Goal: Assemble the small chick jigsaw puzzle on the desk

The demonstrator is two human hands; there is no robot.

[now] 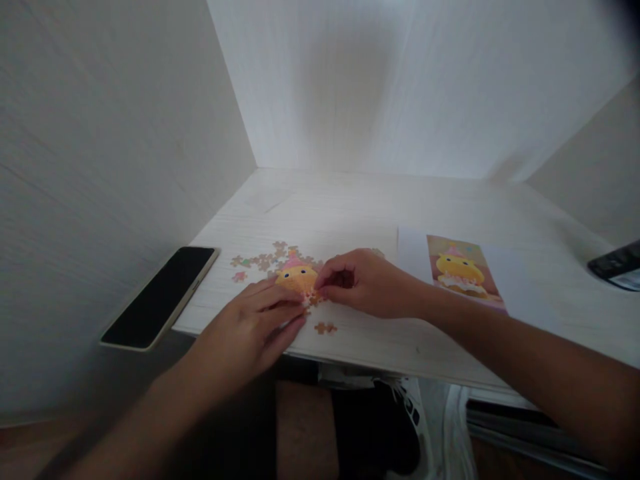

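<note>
A partly joined jigsaw puzzle (pixel 296 275) lies near the table's front edge, showing a yellow cartoon figure with a pink party hat. My left hand (pixel 255 320) rests with stretched fingers on its lower left edge, covering part of it. At the puzzle's right side, my right hand (pixel 363 283) pinches a puzzle piece, mostly hidden by the thumb and forefinger. Loose puzzle pieces (pixel 265 260) are scattered behind and left of the figure. Two small pieces (pixel 325 328), seemingly joined, lie in front of the hands.
On the right, a printed reference picture (pixel 460 270) of the yellow figure lies partly under my right forearm. A phone (pixel 160 299) with a dark screen sits at the left, overhanging the table (pixel 360 207). A dark object (pixel 617 265) stands at the far right. White walls enclose the table.
</note>
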